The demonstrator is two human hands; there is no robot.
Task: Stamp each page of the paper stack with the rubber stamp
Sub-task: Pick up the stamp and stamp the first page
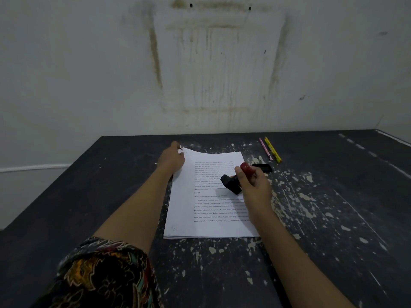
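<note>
A stack of white printed pages lies on the dark table in front of me. My left hand is at the stack's far left corner, and its fingers pinch that corner, which is slightly lifted. My right hand grips the rubber stamp by its red handle. The stamp is tilted, with its black base pointing left, a little above the middle of the top page.
A black ink pad lies just right of the stack's far edge. Three pencils, pink and yellow, lie beyond it. A stained white wall rises behind the table. The tabletop's paint is chipped in pale patches.
</note>
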